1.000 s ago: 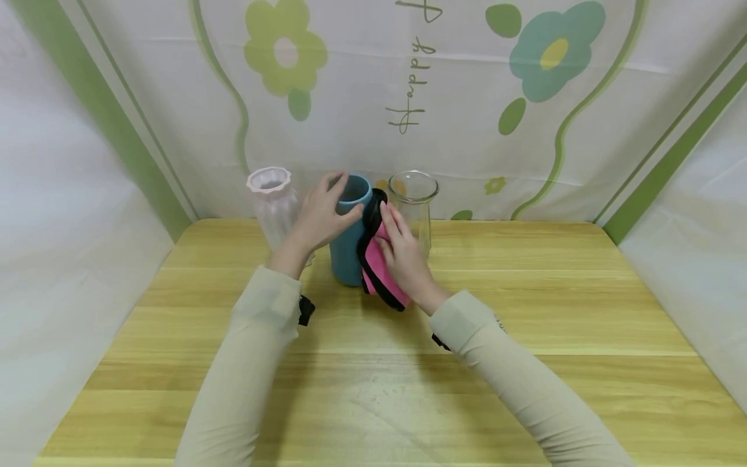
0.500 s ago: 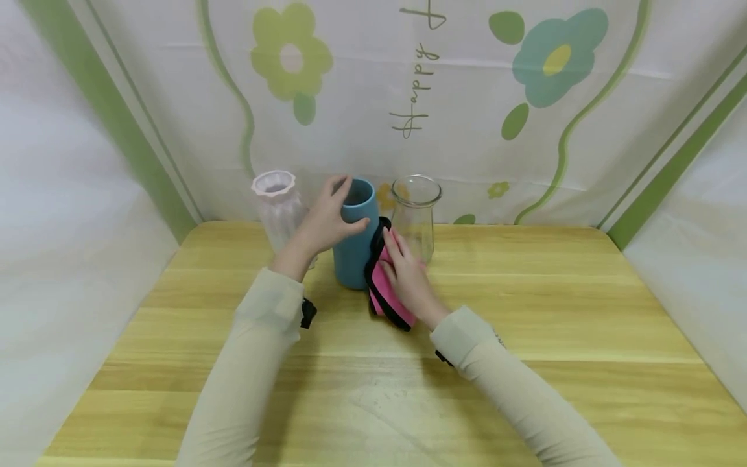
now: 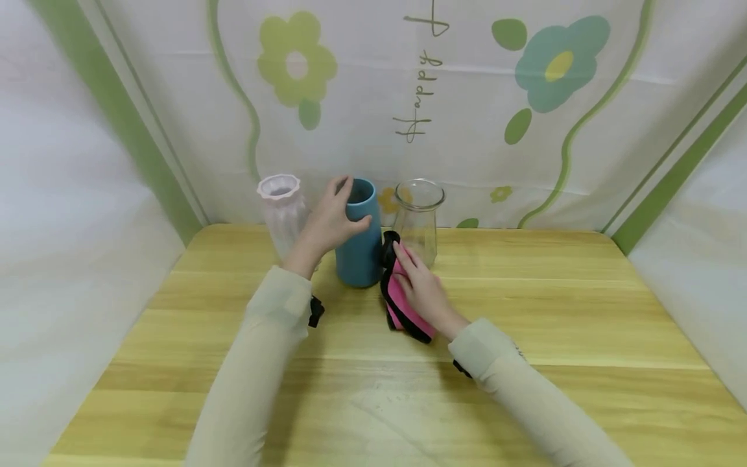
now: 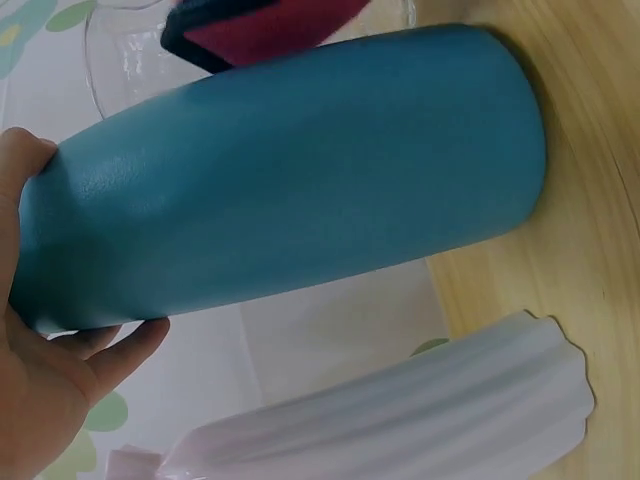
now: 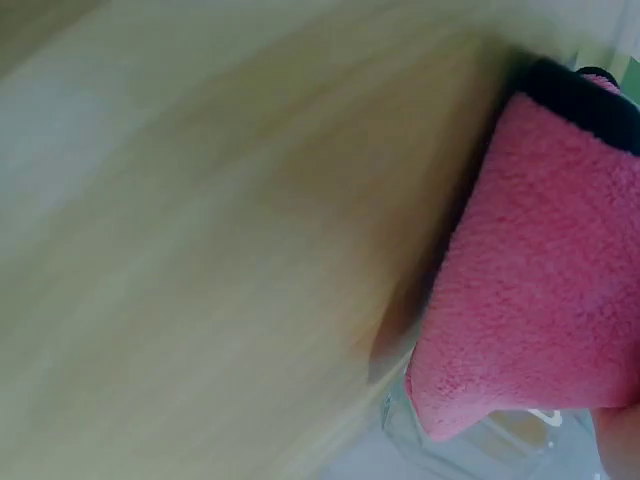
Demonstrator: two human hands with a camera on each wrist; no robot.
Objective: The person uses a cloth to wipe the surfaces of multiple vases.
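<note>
A blue vase (image 3: 358, 256) stands upright at the back middle of the table. My left hand (image 3: 329, 224) grips it near the rim; in the left wrist view, the thumb and fingers reach around opposite sides of the vase's top. A folded pink cloth with black edging (image 3: 408, 318) is held in my right hand (image 3: 427, 293), just right of the vase's lower part. The cloth's fluffy pink face (image 5: 540, 270) fills much of the right wrist view, where little of the hand shows. Whether cloth and vase touch is hard to tell.
To the left of the blue vase is a white fluted vase (image 3: 280, 217), partly behind my left hand. A clear glass vase (image 3: 421, 224) stands behind the cloth on the right. The wooden table (image 3: 554, 292) backs onto a flower-printed curtain (image 3: 350, 117).
My right hand has moved the cloth down from near the blue vase's rim and out to the right. The left hand has kept its grip on the vase. The head view has shifted slightly.
</note>
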